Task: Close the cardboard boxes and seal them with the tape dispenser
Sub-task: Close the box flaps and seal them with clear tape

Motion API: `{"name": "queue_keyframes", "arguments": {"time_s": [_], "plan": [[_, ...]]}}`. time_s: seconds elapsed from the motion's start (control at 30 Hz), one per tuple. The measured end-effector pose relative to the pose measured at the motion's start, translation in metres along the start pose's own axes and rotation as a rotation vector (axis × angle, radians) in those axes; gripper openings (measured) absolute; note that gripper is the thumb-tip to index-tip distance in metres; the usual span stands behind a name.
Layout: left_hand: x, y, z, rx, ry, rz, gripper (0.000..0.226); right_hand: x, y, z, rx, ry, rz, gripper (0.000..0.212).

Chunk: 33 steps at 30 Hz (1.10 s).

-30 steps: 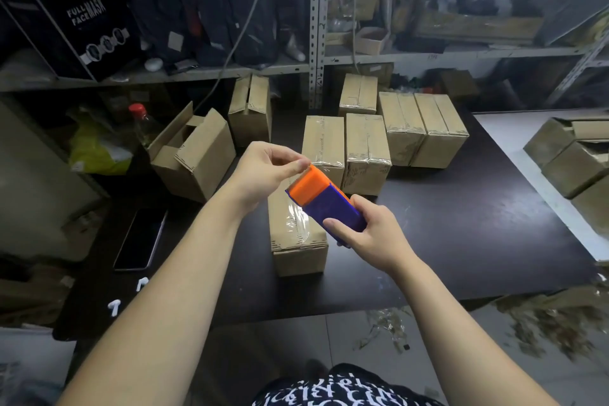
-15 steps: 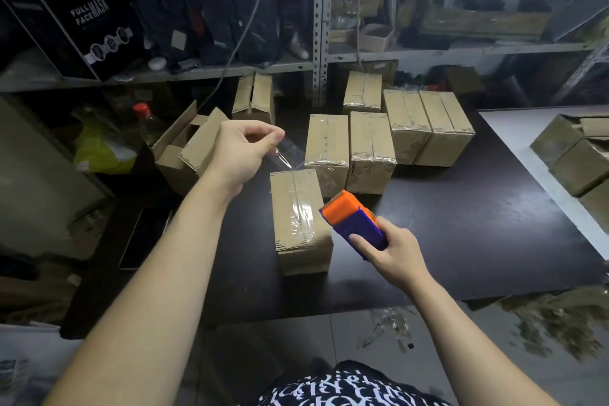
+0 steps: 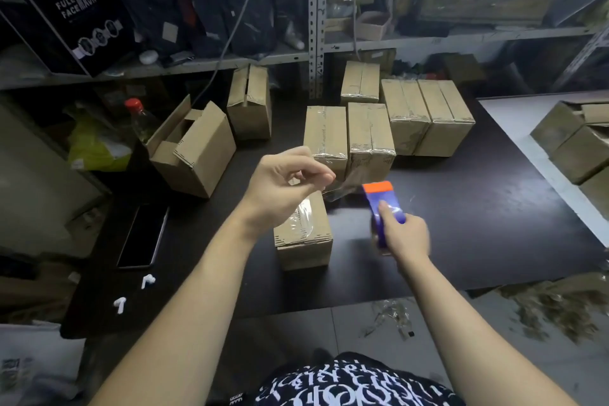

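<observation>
head | left hand (image 3: 286,188) pinching the tape end (image 3: 341,189) | right hand (image 3: 407,237) gripping tape dispenser (image 3: 384,204) | both hovering over near box (image 3: 304,237), sitting on tabletop (image 3: 478,208) | advising: keeping strip taut, centring it along seam

This is a stockroom or packing room. Beyond the left hand (image 3: 286,188) stand slotted metal shelves (image 3: 317,26) crowded with bags and goods. Far to its left is a black product box (image 3: 71,13) marked "FULL FACE MASK", and just past it rows of taped cardboard boxes (image 3: 370,132) stand on a black table (image 3: 494,208).
</observation>
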State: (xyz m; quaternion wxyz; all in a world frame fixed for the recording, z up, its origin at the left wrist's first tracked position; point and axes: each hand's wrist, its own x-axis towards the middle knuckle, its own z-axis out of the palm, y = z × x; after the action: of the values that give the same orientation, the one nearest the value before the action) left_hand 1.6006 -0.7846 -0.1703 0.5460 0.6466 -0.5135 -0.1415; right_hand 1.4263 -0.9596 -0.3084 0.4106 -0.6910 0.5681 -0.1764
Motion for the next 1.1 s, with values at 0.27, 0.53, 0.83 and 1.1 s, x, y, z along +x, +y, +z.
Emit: {"name": "queue_keyframes", "arguments": {"time_s": [0.27, 0.53, 0.83, 1.1], "plan": [[-0.024, -0.009, -0.02, -0.043, 0.112, -0.214, 0.009, -0.012, 0.057, 0.017, -0.593, -0.013, -0.414, 0.044], [-0.05, -0.003, -0.014, -0.21, 0.094, -0.366, 0.012, -0.026, 0.073, 0.029, -0.53, 0.028, -0.49, 0.052], [-0.062, -0.005, -0.014, -0.189, -0.018, -0.456, 0.009, -0.075, -0.025, 0.032, 0.16, -0.197, -0.832, 0.056], [-0.073, -0.017, -0.007, -0.107, 0.156, -0.541, 0.011, -0.098, -0.041, 0.025, 0.404, -0.574, -0.488, 0.012]]}}
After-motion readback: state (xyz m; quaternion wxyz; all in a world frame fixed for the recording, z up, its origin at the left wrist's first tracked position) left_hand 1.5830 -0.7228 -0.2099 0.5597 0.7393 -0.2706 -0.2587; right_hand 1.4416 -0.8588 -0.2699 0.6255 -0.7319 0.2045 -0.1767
